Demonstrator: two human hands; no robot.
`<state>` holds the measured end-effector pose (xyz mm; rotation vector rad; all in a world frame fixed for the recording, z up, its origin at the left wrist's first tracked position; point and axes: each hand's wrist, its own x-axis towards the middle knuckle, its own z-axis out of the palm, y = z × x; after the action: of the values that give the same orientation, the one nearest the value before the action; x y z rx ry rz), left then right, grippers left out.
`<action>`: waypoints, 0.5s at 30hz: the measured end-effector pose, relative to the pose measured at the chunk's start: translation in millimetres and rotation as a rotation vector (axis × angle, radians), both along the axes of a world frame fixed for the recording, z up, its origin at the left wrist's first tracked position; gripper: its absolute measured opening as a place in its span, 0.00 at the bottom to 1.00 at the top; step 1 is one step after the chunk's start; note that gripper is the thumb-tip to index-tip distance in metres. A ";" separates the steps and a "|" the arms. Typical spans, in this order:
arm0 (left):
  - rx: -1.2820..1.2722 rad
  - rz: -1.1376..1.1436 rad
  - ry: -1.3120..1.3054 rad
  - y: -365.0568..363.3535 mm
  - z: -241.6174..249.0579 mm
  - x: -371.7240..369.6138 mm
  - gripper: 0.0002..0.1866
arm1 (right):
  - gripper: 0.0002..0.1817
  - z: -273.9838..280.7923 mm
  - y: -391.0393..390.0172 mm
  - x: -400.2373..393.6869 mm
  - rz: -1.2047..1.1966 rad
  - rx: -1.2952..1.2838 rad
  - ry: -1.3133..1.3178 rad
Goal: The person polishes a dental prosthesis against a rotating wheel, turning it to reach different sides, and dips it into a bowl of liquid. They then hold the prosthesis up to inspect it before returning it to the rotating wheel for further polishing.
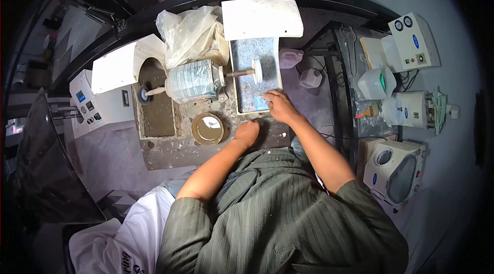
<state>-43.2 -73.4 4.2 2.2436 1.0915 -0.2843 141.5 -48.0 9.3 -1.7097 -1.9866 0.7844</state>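
My right hand reaches over the front right edge of a splash tray. Its fingers are bent together at a small light-blue block in the tray; the fingertips are partly hidden. My left hand rests as a fist near the bench's front edge, its inner side out of sight. Above the tray, a white polishing wheel sits on the shaft of a plastic-wrapped motor. A round bowl of murky liquid stands left of my left hand.
A second wheel hangs over the left trough. White hoods and a crumpled plastic bag stand behind. At right are a side bench, a white control box and a windowed machine. A dark panel stands left.
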 end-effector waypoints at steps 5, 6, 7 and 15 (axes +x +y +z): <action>-0.430 0.710 -0.957 16.7 -21.9 -6.3 0.07 | 0.16 17.0 -7.2 -8.9 -0.171 0.037 0.151; -0.656 0.871 -1.125 25.6 -6.6 -3.7 0.07 | 0.16 22.5 -6.0 -12.3 -0.226 -0.154 0.260; -0.684 0.966 -1.206 34.8 -7.7 -0.8 0.05 | 0.16 24.5 -4.5 -14.9 -0.278 -0.344 0.367; -0.689 1.085 -1.415 59.0 -23.2 24.9 0.05 | 0.09 9.7 21.4 -24.4 -0.454 -0.443 0.695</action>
<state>-18.3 -14.4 -18.9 0.5995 0.9101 1.0431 117.1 -26.6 19.0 -1.6858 -0.9659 1.4590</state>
